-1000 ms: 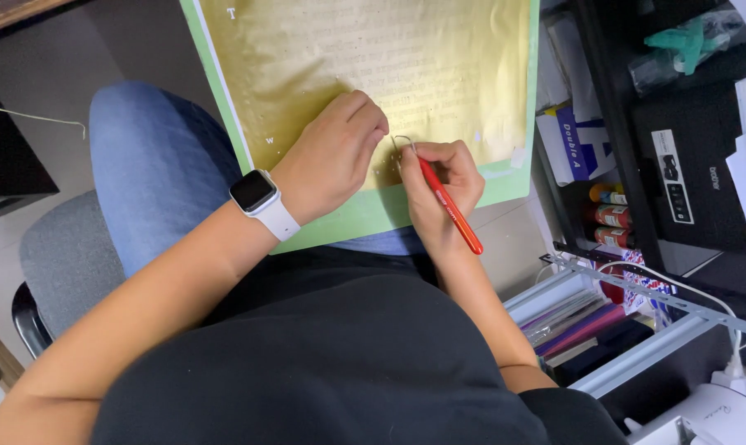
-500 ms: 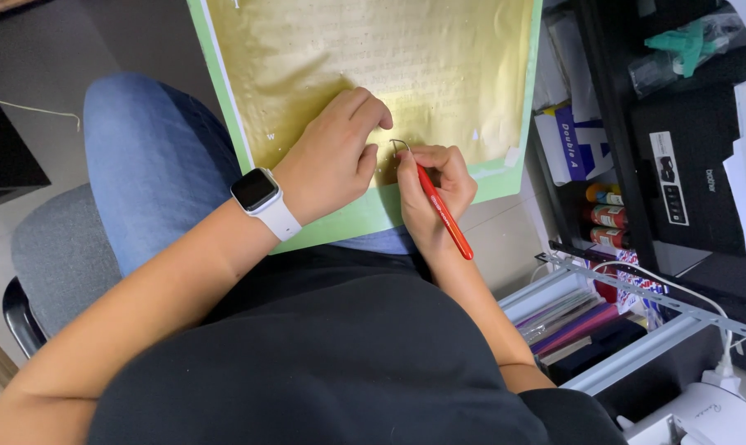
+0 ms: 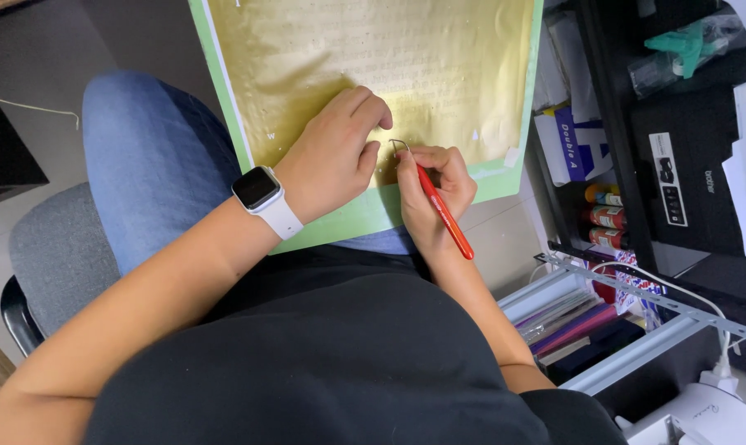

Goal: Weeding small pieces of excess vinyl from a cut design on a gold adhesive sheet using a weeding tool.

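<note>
Hooked weeding tool (image 3: 439, 202) at the gold sheet's (image 3: 373, 66) lower edge, on the green mat (image 3: 364, 222) across the lap.

Since a second ago the right hand (image 3: 434, 194), gripping it pen-style, has edged toward twelve o'clock; the left hand (image 3: 336, 156) presses flat at nine o'clock, fingers curled, holding nothing.

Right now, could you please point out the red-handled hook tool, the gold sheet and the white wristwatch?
red-handled hook tool (image 3: 444, 213), head view, middle of handle.
gold sheet (image 3: 364, 58), head view, bare upper area.
white wristwatch (image 3: 257, 188), head view, screen.
</note>
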